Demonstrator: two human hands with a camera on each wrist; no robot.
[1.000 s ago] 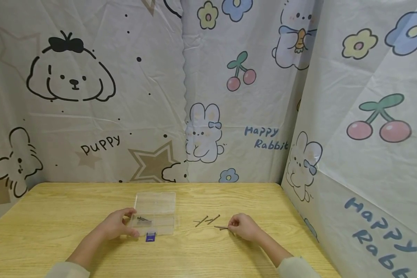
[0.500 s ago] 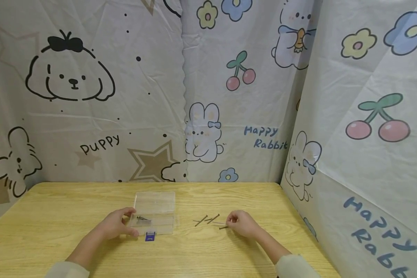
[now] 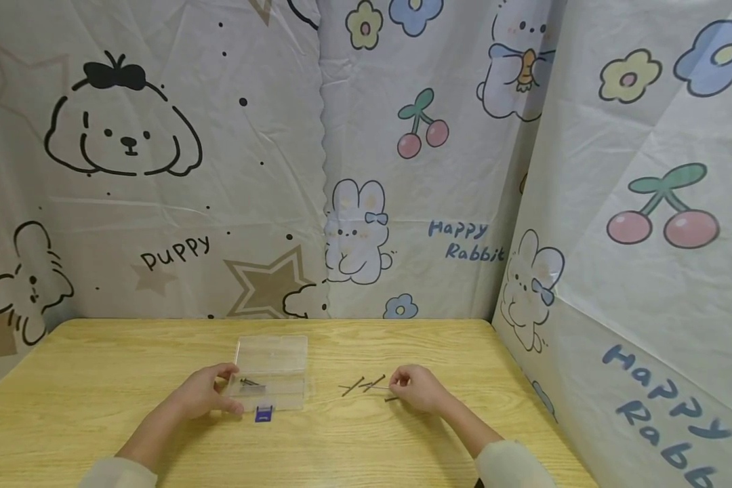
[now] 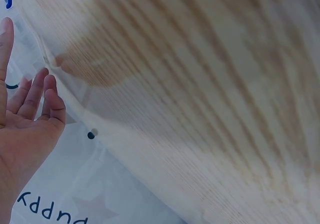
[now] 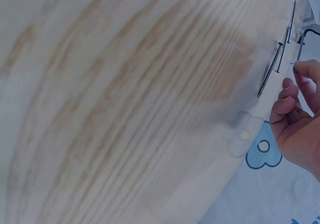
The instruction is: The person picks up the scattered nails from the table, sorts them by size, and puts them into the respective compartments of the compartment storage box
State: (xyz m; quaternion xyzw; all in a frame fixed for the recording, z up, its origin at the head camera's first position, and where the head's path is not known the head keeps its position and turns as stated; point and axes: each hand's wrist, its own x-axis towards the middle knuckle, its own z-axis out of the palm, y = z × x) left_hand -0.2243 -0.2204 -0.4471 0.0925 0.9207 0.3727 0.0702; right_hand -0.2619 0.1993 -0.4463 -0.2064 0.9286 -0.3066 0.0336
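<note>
In the head view a clear plastic box [image 3: 272,354] with its lid raised stands left of the middle, a blue clasp [image 3: 263,413] at its front. My left hand [image 3: 206,393] grips the box's left end, thumb at the front corner and fingers at the back. Several dark nails [image 3: 251,383] lie inside the box. My right hand [image 3: 419,388] pinches a thin nail [image 5: 300,49] between thumb and index finger, its shaft pointing left. Close by, loose nails [image 3: 353,386] lie on the table, some crossing. Another nail [image 3: 392,399] lies just in front of the right hand, partly hidden.
The wood-grain table [image 3: 317,447] has a back edge against a hanging patterned cloth [image 3: 268,169]. A second stretch of cloth [image 3: 646,305] runs along the right side, close to the table's right edge.
My right hand has lifted one nail away from the other beside it and moved slightly left and back with it, toward the loose nails. My left hand stays on the box.
</note>
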